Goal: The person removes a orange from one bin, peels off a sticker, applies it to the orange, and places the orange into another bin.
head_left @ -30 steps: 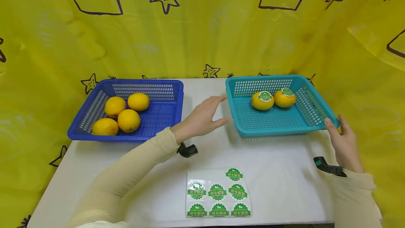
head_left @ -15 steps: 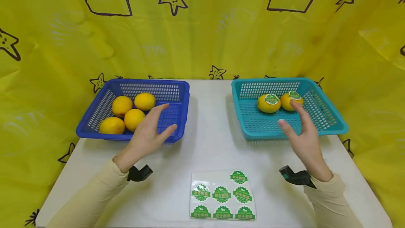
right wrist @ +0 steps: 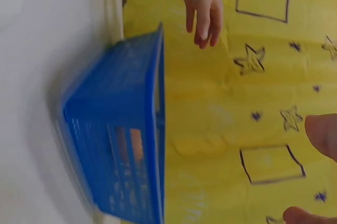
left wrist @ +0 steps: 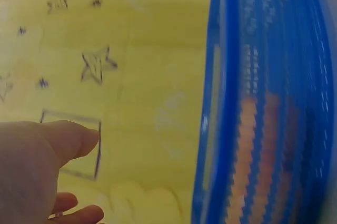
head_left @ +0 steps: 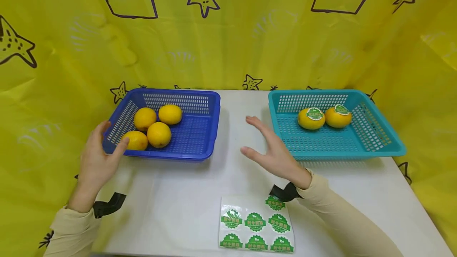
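Observation:
My left hand (head_left: 96,162) is at the front left corner of a blue plastic basket (head_left: 191,132), thumb and fingers spread. In the left wrist view the thumb (left wrist: 73,137) shows apart from the basket's rim, with nothing held. Several yellow-orange fruits (head_left: 159,135), like oranges, lie in the left part of that basket. Between the two baskets hovers my right hand (head_left: 278,156), its thumb and fingers apart and holding nothing. A teal basket (head_left: 321,144) to its right contains two similar fruits (head_left: 311,119), each bearing a green and white round sticker.
A sheet of green stickers (head_left: 255,222) lies at the front middle of the white table (head_left: 171,209). The yellow patterned cloth (head_left: 228,43) hangs behind and at both sides.
Both hands have swung left: the right hand from the teal basket's right corner to between the baskets, the left from beside the teal basket to the blue basket's left corner. The view shifted slightly.

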Demonstrator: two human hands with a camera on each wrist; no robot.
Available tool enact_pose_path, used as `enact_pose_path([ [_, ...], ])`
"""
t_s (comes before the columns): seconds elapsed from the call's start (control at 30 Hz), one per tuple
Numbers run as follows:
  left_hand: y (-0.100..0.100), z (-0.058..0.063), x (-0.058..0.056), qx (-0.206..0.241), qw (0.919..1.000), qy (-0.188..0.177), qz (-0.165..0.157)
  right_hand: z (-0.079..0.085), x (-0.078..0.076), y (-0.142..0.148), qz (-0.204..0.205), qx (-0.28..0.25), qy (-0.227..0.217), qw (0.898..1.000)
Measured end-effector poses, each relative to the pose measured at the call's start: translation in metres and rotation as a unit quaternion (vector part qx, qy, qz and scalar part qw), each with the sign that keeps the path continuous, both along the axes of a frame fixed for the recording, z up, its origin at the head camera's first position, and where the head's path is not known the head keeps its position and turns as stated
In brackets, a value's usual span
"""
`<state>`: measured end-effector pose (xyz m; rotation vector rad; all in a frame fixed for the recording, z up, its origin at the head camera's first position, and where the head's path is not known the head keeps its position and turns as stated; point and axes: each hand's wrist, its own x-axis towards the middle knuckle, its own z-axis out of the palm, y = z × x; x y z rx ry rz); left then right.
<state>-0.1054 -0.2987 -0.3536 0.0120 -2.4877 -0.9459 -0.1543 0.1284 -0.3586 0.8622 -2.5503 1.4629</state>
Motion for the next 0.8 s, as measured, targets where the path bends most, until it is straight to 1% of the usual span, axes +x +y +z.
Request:
enact_pose_path([
  [0.1, -0.023, -0.008, 0.001, 0.01, 0.9987, -0.015, 0.048, -0.001, -0.005, -0.025, 0.041, 0.012, -0.012, 0.999],
  [0.2, -0.041, -0.018, 0.001, 0.013, 0.9956, -0.017, 0.091, 0.001, -0.013, -0.049, 0.077, 0.006, -0.021, 0.997],
  [0.27, -0.051, -0.023, 0.0, 0.017, 0.9933, -0.021, 0.112, 0.004, -0.02, -0.064, 0.103, -0.008, -0.024, 0.994],
  [0.33, -0.059, -0.027, -0.002, 0.035, 0.9916, -0.038, 0.119, 0.009, -0.029, -0.08, 0.124, -0.019, -0.03, 0.992],
  [0.43, -0.067, -0.034, -0.005, 0.075, 0.9872, -0.077, 0.118, 0.014, -0.045, -0.104, 0.147, -0.029, -0.052, 0.987],
  [0.57, -0.073, -0.041, -0.009, 0.135, 0.976, -0.119, 0.122, 0.018, -0.066, -0.138, 0.158, -0.019, -0.083, 0.984],
  [0.67, -0.073, -0.045, -0.013, 0.17, 0.9679, -0.134, 0.127, 0.017, -0.08, -0.165, 0.163, -0.006, -0.105, 0.981],
  [0.8, -0.069, -0.046, -0.018, 0.206, 0.9587, -0.147, 0.13, 0.015, -0.094, -0.197, 0.163, 0.035, -0.125, 0.978],
])
